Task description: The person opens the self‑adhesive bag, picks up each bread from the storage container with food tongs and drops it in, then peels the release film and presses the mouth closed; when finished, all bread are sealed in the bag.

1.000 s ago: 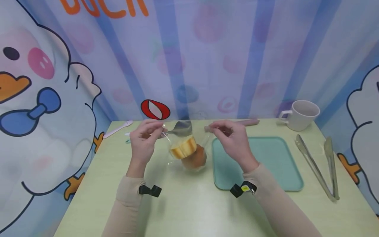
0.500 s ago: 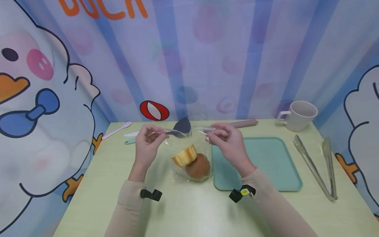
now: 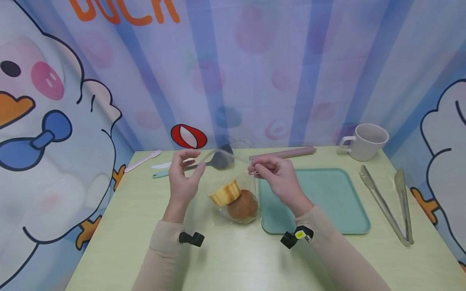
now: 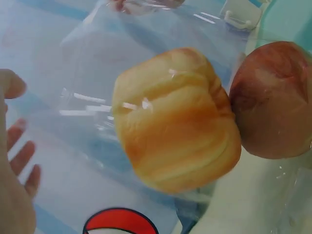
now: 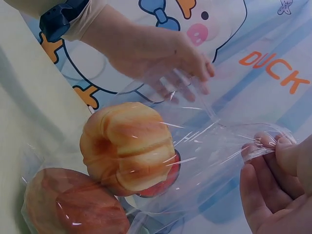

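A clear plastic bag [image 5: 204,146] holds a yellow, ridged piece of bread [image 3: 225,194] and a round brown bun [image 3: 243,207]. At the bag's mouth, my right hand [image 3: 278,180] pinches the plastic between thumb and fingers, plainest in the right wrist view. My left hand [image 3: 184,178] is at the opposite side of the bag, its thumb and fingers spread apart with nothing gripped. In the left wrist view the bread [image 4: 175,122] fills the middle, the bun [image 4: 273,100] lies to its right, and the left fingers [image 4: 22,158] show at the edge.
A teal tray [image 3: 327,206] lies right of the bag, with metal tongs [image 3: 386,210] beyond it. Behind them stands a mug [image 3: 367,142]. Along the back lie a pinkish rod [image 3: 287,153], a dark-headed spatula [image 3: 221,161], a white utensil [image 3: 160,165] and a pink utensil [image 3: 143,161].
Both hands held the bag's mouth earlier. The bag with its bread has sunk lower, and the left hand has let go and spread its fingers. The right hand keeps its pinch.
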{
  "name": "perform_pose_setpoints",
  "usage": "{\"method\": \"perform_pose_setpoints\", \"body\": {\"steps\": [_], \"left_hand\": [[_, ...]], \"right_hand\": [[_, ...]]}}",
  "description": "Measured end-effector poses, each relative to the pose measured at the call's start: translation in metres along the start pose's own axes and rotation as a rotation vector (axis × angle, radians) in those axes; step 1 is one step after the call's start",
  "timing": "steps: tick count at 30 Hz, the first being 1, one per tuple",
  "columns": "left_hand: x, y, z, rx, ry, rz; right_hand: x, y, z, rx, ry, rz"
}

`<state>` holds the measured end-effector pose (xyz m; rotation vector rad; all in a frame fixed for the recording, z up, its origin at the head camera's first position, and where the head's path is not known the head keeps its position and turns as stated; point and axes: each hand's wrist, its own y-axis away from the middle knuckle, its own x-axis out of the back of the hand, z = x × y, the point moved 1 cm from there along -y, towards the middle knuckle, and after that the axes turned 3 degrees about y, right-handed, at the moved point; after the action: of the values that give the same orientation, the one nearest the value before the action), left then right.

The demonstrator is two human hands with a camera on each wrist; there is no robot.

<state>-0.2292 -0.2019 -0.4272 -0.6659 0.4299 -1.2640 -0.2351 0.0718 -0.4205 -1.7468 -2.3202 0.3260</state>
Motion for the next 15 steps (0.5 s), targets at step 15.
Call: {"method": "perform_pose_setpoints", "body": {"steps": [15], "left_hand": [[-0.069,0.002,0.05,-0.635,-0.362,-0.373]], "right_hand": [[0.001,0.003,-0.002,0.059,0.07,0.04]]}}
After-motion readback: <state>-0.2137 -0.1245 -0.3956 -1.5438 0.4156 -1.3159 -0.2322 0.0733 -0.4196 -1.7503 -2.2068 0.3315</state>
